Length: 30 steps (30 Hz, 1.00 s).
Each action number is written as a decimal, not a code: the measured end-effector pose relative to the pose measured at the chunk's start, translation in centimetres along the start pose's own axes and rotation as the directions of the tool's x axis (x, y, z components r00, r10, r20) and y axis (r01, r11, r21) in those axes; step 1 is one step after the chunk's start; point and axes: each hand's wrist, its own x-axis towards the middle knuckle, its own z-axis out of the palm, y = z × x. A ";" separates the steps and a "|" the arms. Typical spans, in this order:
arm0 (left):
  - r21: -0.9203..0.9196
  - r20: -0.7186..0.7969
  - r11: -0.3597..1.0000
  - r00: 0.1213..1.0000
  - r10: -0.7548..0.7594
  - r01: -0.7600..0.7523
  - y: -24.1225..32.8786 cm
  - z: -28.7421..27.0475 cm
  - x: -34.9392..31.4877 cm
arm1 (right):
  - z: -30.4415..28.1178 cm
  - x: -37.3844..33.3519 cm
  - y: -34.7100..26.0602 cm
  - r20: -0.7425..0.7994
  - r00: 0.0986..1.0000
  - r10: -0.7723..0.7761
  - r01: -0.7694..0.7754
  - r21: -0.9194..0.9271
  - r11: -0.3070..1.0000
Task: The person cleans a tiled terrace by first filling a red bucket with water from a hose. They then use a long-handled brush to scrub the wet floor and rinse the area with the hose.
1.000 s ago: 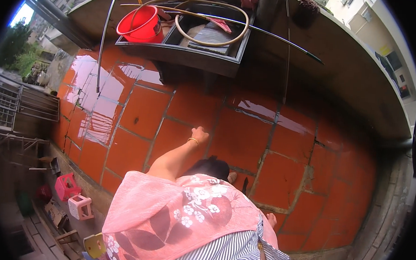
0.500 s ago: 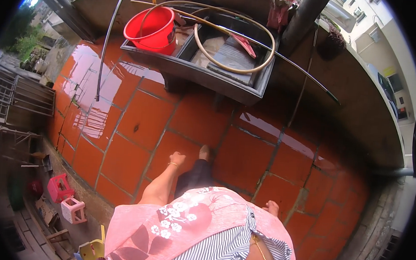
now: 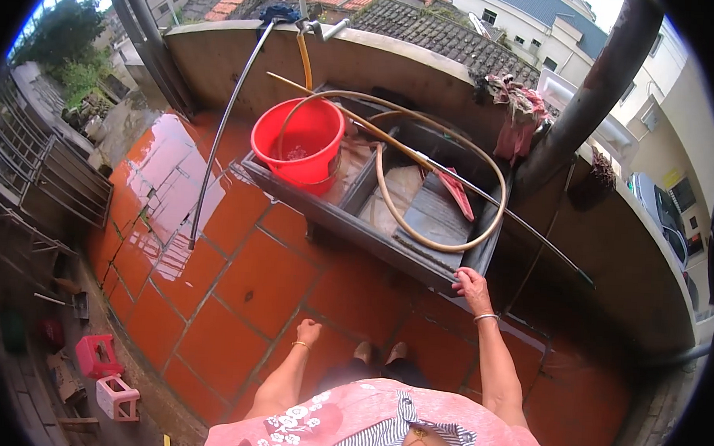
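My right hand (image 3: 472, 286) reaches forward to the near right corner of a dark stone sink (image 3: 380, 246), fingers apart at its rim; whether they press on it I cannot tell. Low over the wet tiles, my left hand (image 3: 308, 331) hangs with curled fingers and nothing visible in them. A red bucket (image 3: 284, 159) stands in the left part of the sink, some water inside. From the bucket a beige hose (image 3: 451, 131) loops over the right basin. A long pole (image 3: 526, 225) lies across the sink. In the basin are a grey slab (image 3: 426, 214) and a red cloth-like piece (image 3: 455, 193).
A dark thin hose (image 3: 216, 147) hangs down left of the bucket, near the tap (image 3: 331, 30). At right, a thick post (image 3: 590, 86) rises beside rags (image 3: 517, 122) on the low wall. Pink and red stools (image 3: 117, 398) stand at lower left. Puddles (image 3: 177, 185) lie on the tiles.
I have stepped closer to the sink, both feet now showing. My right hand has come from beside my body out to the sink's corner. My left hand still hangs low, fingers curled.
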 end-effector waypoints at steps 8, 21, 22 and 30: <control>-0.296 -0.100 0.938 0.971 -0.218 0.180 0.8 -3.7 -4.3 | 7.2 22.1 -10.1 0.273 0.916 -0.294 0.308 -0.008 0.952; -0.672 -0.161 0.673 0.826 -0.540 0.310 2.3 0.1 -15.6 | 16.5 40.5 -10.2 0.266 0.803 -0.533 0.528 -0.732 0.430; -0.666 -0.164 0.682 0.833 -0.528 0.301 2.8 0.6 -16.2 | 16.3 41.1 -10.1 0.274 0.795 -0.541 0.518 -0.770 0.372; -0.638 -0.093 0.666 0.820 -0.564 0.386 4.8 0.5 -13.7 | 12.9 43.0 -10.4 0.374 0.828 -0.417 0.560 -0.546 0.623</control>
